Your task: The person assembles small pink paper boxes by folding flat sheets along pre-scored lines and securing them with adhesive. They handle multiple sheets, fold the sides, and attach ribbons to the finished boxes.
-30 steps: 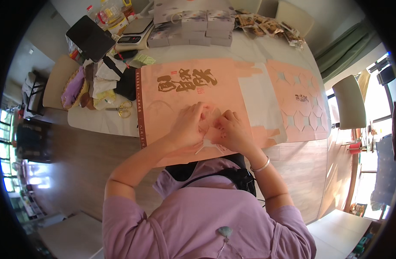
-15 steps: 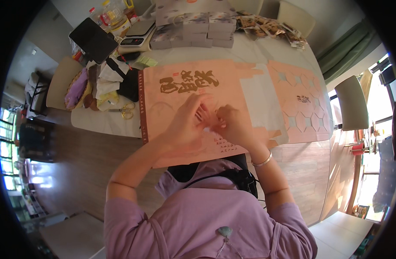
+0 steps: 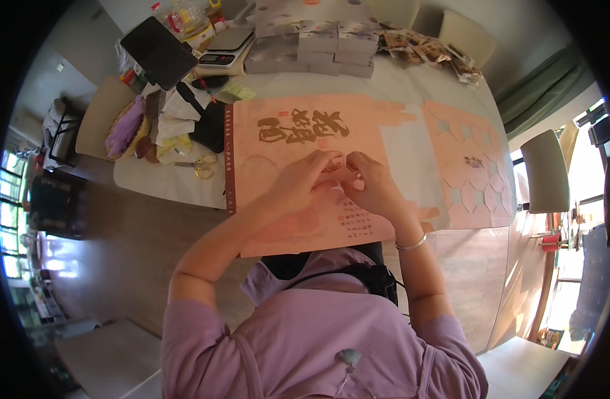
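Note:
A large peach-coloured printed cardboard sheet [image 3: 260,174] lies on the table in front of me, with dark gold lettering and a dark red band along its left edge. Just above its middle, my left hand [image 3: 323,170] and my right hand [image 3: 369,181] meet fingertip to fingertip. The left fingers are curled in and closed. My right thumb and fingers are pressed in a pinch, and a bracelet circles that wrist. Whatever lies between the fingertips, if anything, is too small and hidden to make out.
Right of the sheet lies a second peach card [image 3: 473,143] with octagonal cut-outs. Gold-handled scissors [image 3: 204,167] rest at the left, near a basket [image 3: 110,147] and a black tablet [image 3: 157,54]. Behind are a scale [image 3: 226,41], stacked grey boxes [image 3: 318,43] and packets [image 3: 430,52].
My left hand, spread wider before, has curled its fingers closed and drawn up against the right. The right hand has shifted slightly. The whole view has moved a little.

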Demonstrator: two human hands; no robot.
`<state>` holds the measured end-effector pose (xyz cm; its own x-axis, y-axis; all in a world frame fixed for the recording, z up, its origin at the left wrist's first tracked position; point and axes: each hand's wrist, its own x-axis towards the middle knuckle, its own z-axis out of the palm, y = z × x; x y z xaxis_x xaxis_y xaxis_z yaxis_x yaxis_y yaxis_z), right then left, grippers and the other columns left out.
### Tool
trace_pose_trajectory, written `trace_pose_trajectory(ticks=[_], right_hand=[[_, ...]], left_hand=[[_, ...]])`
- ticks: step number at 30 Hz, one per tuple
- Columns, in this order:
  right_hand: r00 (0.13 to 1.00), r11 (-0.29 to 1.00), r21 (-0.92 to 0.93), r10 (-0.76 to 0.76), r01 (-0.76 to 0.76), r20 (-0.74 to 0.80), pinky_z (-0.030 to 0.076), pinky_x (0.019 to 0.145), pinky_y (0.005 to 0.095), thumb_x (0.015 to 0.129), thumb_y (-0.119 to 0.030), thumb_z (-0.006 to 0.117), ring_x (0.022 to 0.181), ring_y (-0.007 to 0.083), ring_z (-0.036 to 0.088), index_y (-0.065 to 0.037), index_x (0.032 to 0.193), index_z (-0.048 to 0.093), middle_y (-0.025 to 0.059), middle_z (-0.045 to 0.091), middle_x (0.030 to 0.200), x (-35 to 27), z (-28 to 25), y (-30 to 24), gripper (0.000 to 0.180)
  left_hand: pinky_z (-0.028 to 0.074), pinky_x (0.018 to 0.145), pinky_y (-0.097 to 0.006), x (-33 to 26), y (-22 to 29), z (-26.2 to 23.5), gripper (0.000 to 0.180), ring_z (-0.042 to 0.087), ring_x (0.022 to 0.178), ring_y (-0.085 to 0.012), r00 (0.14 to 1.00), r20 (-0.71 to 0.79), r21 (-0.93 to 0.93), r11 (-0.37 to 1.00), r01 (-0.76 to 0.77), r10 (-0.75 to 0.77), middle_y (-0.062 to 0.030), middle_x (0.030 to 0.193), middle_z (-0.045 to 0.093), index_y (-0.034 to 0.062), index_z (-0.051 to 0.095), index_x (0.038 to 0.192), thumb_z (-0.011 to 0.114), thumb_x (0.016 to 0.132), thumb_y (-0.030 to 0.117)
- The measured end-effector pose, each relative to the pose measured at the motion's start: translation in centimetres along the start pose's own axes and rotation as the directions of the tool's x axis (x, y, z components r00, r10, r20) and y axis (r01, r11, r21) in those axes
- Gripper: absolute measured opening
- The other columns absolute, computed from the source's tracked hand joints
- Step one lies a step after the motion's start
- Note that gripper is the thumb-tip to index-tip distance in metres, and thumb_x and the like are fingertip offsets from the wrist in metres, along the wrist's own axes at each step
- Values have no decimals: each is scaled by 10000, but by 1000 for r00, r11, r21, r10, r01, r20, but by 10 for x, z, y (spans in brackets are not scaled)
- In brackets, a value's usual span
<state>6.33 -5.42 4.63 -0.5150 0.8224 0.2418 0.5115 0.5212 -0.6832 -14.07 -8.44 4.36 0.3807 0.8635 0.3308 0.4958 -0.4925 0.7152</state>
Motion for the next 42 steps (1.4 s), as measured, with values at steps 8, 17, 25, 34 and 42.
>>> trace_pose_trajectory(ticks=[8, 17, 25, 34, 42], right_hand=[[989, 967, 238, 59, -90, 135, 539, 609, 319, 838, 22, 611, 769, 220, 678, 11, 1076, 508, 131, 633, 862, 22, 4, -34, 259], [961, 835, 529, 0, -151, 276, 549, 622, 285, 875, -73, 689, 759, 161, 665, -5, 1143, 517, 118, 650, 913, 81, 74, -90, 325], [904, 949, 315, -116, -22, 411, 556, 707, 322, 856, -130, 725, 825, 211, 671, -24, 1123, 547, 121, 652, 990, 54, 92, -99, 337], [946, 981, -127, -104, 149, 306, 553, 808, 321, 737, -123, 813, 973, 221, 657, -45, 1133, 599, 91, 629, 1097, -12, 27, -80, 457], [982, 908, -399, -56, 124, 178, 283, 1109, 596, 734, -195, 736, 1328, 256, 464, -90, 1283, 575, 99, 549, 1329, -103, 13, -42, 582]], left_hand=[[527, 730, -335, -18, -5, -18, 479, 678, 877, -264, 983, -76, -354, 926, 132, -169, -167, 986, 654, 58, 494, 1266, 662, 830, -50], [541, 591, -273, -134, -73, -155, 473, 649, 732, -156, 651, -385, -489, 742, 458, -655, -61, 881, 636, 50, 583, 1218, 673, 770, -73], [562, 539, -283, -265, -198, -284, 538, 687, 694, -193, 121, -598, -657, 571, 492, -792, -129, 920, 665, -17, 530, 1273, 697, 762, -25], [355, 1103, -506, -192, -199, -260, 903, 434, 1334, -357, 39, -932, 63, -56, 996, -359, -215, 1442, 441, 147, 450, 1434, 731, 714, 615], [473, 470, -249, -209, -104, -184, 291, 584, 522, -113, 378, -703, -308, 736, 603, -603, -39, 697, 653, 26, 674, 906, 613, 975, 302]])
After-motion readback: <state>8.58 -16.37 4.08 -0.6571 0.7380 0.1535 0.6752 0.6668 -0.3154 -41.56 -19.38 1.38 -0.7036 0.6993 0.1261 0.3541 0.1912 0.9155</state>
